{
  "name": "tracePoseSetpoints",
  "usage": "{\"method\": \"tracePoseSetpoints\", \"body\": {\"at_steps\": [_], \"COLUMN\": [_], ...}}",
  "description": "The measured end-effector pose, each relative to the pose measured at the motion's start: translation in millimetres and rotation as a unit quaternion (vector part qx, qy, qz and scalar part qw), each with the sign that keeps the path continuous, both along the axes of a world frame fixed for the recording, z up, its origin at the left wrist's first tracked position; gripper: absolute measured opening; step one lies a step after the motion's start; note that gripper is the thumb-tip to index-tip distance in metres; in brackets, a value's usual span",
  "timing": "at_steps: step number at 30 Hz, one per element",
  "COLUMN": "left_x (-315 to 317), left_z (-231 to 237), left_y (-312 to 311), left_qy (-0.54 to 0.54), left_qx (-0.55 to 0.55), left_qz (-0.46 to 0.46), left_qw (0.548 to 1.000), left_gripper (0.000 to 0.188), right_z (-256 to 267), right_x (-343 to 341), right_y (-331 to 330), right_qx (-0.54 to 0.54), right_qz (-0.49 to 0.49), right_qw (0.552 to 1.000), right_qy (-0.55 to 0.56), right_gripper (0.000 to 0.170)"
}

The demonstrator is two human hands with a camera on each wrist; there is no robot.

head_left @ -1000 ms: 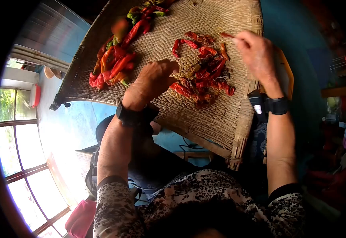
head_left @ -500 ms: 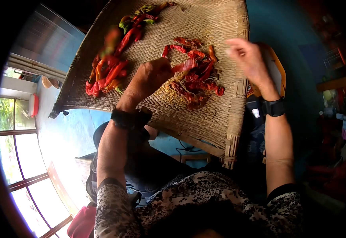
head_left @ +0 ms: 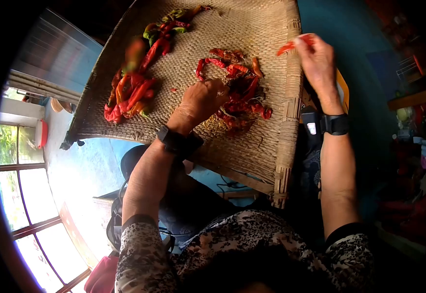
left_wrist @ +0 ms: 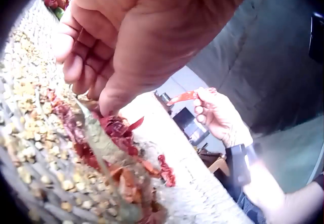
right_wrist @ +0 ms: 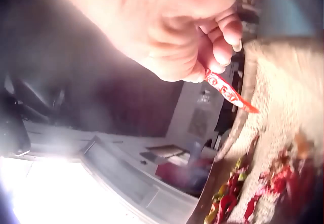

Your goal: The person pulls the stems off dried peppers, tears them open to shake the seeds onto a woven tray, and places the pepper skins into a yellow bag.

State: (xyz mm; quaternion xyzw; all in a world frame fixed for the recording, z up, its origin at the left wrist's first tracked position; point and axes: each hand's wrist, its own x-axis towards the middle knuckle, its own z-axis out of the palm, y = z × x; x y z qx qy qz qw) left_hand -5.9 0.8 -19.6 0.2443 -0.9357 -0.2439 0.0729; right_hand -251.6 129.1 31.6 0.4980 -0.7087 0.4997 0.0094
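My right hand (head_left: 318, 61) is raised over the right edge of a woven tray (head_left: 285, 112), pinching a red chili pepper (right_wrist: 230, 93) between thumb and fingers. The pepper's flattened tip sticks out toward the tray in the right wrist view. My left hand (head_left: 201, 102) is down at a heap of shrivelled red dried chilies (head_left: 246, 90). In the left wrist view its fingers are bent, with the thumb tip right at a dark red chili (left_wrist: 119, 127); I cannot tell whether it grips one. A pale, dried chili (left_wrist: 104, 148) lies just below the thumb.
Fresher red, orange and green peppers (head_left: 132, 93) lie along the tray's left side. Loose pale seeds (left_wrist: 30, 148) cover the weave by the heap. A yellow-edged object (head_left: 342, 90) stands beyond the tray's right edge; a window (head_left: 27, 195) is at the left.
Half a second ago a blurred red chili was at my left hand and the right held nothing visible. Now the right holds a chili and the left has moved right, down to the heap.
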Motion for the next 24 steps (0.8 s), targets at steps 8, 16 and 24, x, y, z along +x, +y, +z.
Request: {"method": "tracePoseSetpoints", "body": {"at_steps": [8, 16, 24], "left_x": [4.8, -0.7, -3.3], "left_z": [-6.1, 25.8, 19.1], "left_y": [-5.4, 7.3, 15.1], "left_qy": [-0.049, 0.134, 0.158], "left_qx": [-0.076, 0.135, 0.137], "left_qz": [0.029, 0.0, 0.022], "left_qw": [0.995, 0.982, 0.978], "left_gripper": [0.016, 0.02, 0.029], "right_z": [-0.8, -25.6, -23.6], "right_x": [-28.9, 62.2, 62.4], "right_y": [38.0, -12.0, -25.1], "right_qx": [0.119, 0.097, 0.012], "right_qz": [-0.312, 0.279, 0.188], "right_qw": [0.895, 0.949, 0.982], "right_qy": [0.295, -0.114, -0.012], "right_gripper": [0.038, 0.03, 0.013]}}
